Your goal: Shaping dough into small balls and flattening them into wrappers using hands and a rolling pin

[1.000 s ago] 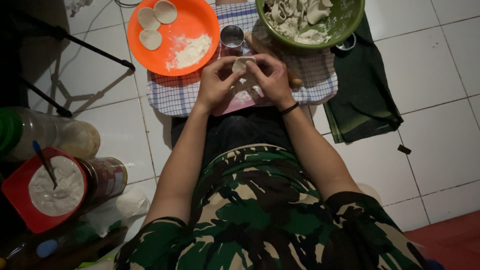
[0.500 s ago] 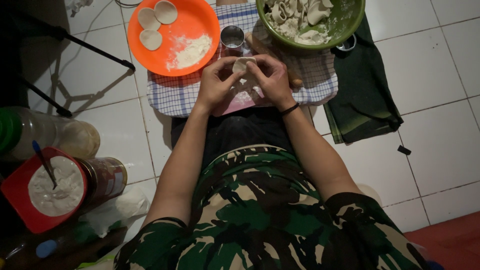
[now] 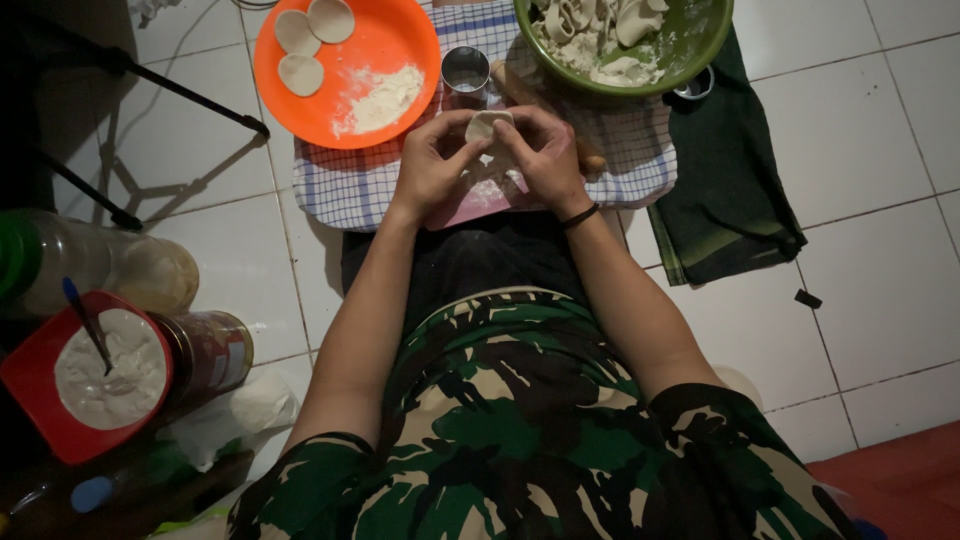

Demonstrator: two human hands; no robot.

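Observation:
My left hand [image 3: 432, 162] and my right hand [image 3: 545, 150] meet over a checked cloth [image 3: 350, 180] on the tiled floor. Between their fingertips they pinch one small pale piece of dough [image 3: 486, 125]. Just beyond the hands stands a small metal cup [image 3: 465, 72], with a wooden rolling pin [image 3: 590, 160] partly hidden under my right hand. An orange plate [image 3: 400, 40] at the upper left carries three flat dough rounds [image 3: 301, 72] and a heap of flour [image 3: 385, 100]. A green bowl [image 3: 640, 85] full of dough scraps sits at the upper right.
A dark green cloth [image 3: 725, 200] lies right of the checked cloth. At the left edge are a red container [image 3: 30, 410] of white powder with a spoon, a jar [image 3: 215, 350], a plastic bottle [image 3: 90, 265] and a black metal stand [image 3: 130, 70]. My legs stretch across the white floor tiles.

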